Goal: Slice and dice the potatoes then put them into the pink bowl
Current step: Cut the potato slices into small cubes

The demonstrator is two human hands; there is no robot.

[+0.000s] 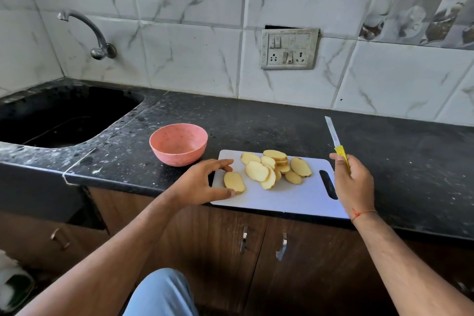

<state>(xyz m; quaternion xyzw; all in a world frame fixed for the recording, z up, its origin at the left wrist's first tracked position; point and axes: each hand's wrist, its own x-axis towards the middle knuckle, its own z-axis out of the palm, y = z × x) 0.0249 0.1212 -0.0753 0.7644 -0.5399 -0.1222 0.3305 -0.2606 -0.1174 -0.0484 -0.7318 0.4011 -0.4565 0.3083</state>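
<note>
Several pale yellow potato slices (275,168) lie heaped on a white cutting board (295,197) at the counter's front edge. One single potato slice (233,181) lies apart at the board's left end. My left hand (202,182) is over it, with thumb and fingertips touching its edges. My right hand (355,182) grips the yellow handle of a knife (334,140) to the right of the board, blade pointing up and away. The pink bowl (178,143) stands empty just left of and behind the board.
A black sink (59,115) is sunk into the dark stone counter (256,120) at the left, with a tap (87,33) above it. A switch panel (289,49) sits on the tiled wall. Wooden cabinet doors (256,241) are below the counter.
</note>
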